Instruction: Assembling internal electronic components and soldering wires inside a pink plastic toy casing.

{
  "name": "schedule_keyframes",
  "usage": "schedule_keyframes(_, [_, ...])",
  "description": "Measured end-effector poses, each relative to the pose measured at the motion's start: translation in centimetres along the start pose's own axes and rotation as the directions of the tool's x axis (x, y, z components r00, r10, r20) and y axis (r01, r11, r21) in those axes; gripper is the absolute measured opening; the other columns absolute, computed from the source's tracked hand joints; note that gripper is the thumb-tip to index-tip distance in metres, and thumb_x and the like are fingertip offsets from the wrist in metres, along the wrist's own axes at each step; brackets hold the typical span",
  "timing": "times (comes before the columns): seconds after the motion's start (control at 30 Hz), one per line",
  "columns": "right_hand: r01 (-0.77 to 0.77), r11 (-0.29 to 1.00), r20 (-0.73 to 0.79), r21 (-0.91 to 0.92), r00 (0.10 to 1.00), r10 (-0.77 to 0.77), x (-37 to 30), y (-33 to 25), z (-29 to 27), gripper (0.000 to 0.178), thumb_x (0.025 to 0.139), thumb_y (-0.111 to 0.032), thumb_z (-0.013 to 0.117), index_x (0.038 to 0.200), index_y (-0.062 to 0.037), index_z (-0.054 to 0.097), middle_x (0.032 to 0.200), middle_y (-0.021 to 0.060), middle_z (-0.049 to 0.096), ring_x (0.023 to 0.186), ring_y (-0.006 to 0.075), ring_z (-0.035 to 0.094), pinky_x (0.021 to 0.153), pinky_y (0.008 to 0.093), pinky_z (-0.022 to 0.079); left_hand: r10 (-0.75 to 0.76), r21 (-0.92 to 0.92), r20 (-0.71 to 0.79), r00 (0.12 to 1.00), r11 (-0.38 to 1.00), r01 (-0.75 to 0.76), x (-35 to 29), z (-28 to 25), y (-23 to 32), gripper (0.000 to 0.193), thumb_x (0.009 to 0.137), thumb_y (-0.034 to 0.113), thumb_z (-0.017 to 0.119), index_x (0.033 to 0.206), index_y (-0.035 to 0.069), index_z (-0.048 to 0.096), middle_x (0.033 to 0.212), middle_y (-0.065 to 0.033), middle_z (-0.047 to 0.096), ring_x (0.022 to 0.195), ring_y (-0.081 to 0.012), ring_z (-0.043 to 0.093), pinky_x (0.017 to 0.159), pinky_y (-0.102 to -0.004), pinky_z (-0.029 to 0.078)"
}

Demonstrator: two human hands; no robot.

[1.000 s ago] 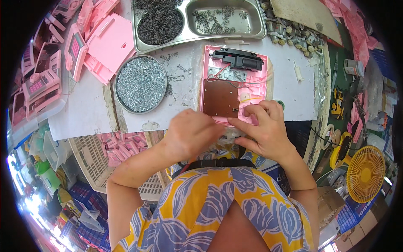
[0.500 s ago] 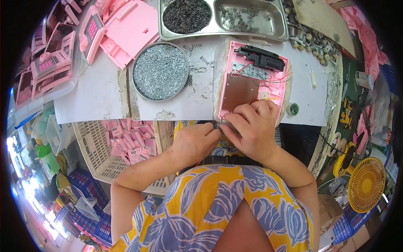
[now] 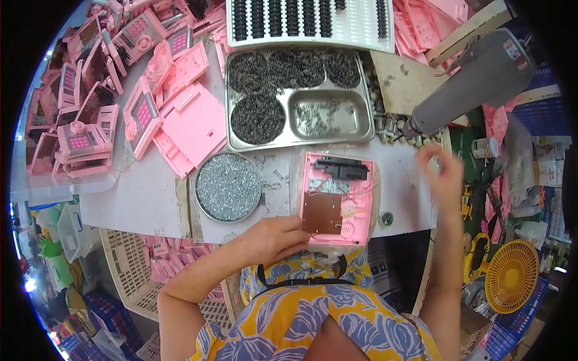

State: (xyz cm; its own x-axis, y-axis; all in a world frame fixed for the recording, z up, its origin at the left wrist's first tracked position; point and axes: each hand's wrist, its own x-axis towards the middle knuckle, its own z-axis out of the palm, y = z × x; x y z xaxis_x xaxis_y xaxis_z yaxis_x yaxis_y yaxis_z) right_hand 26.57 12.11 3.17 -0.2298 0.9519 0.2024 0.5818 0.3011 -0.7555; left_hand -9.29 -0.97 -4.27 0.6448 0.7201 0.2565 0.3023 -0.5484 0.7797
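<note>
An opened pink plastic housing [image 3: 359,231] lies near the table's front edge. Inside it are a brown board [image 3: 319,212], a black part [image 3: 342,169] along the far side and loose thin wires. My left hand [image 3: 274,239] is at the housing's near left corner, its fingers closed against the edge; the fingertips are partly hidden. Raised over the right side of the table, my right hand [image 3: 444,175] is smeared by motion, with its fingers curled. I cannot tell whether anything is in them. Close by hangs a grey electric screwdriver [image 3: 469,84], its tip pointing down left.
A round dish [image 3: 198,198] of small silvery pieces stands left of the housing. Beyond is a metal tray [image 3: 232,135] of dark springs, with small motors [image 3: 391,127] beside it. Pink telephone-like units [image 3: 84,144] crowd the left. A small green-topped round item [image 3: 386,219] lies right of the housing.
My right hand has left the housing's near edge and moved right and away from me. My left hand has shifted to the housing's corner. The view now takes in the screwdriver and more of the far table.
</note>
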Motion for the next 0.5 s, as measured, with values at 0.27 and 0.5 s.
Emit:
schedule_keyframes(0.27, [0.650,0.677,0.065,-0.346,0.736,-0.674,29.1,2.8,5.3,0.023,0.091,-0.022,0.072,0.104,-0.0054,0.065,0.103,0.0077,0.068,0.097,0.0286,0.062,0.092,0.0398,0.046,-0.052,-0.023,0.048,0.997,0.998,0.053,0.9,-0.6,1.0,0.015,0.087,0.014,0.073,0.098,0.006,0.066,0.085,-0.0095,0.055,0.075,-0.0296,0.063,0.063,-0.0402,0.054])
schedule_keyframes(0.5, [0.695,0.552,0.242,-0.460,0.696,-0.676,38.2,5.4,7.9,0.036,0.083,-0.019,0.073,0.115,-0.0060,0.067,0.082,0.0128,0.066,0.074,0.0272,0.065,0.070,0.0396,0.052,-0.092,-0.018,0.058,0.994,0.995,0.094,1.2,-0.4,1.3,0.015,0.088,0.015,0.073,0.096,0.006,0.065,0.085,-0.0089,0.055,0.076,-0.0289,0.063,0.064,-0.0400,0.054])
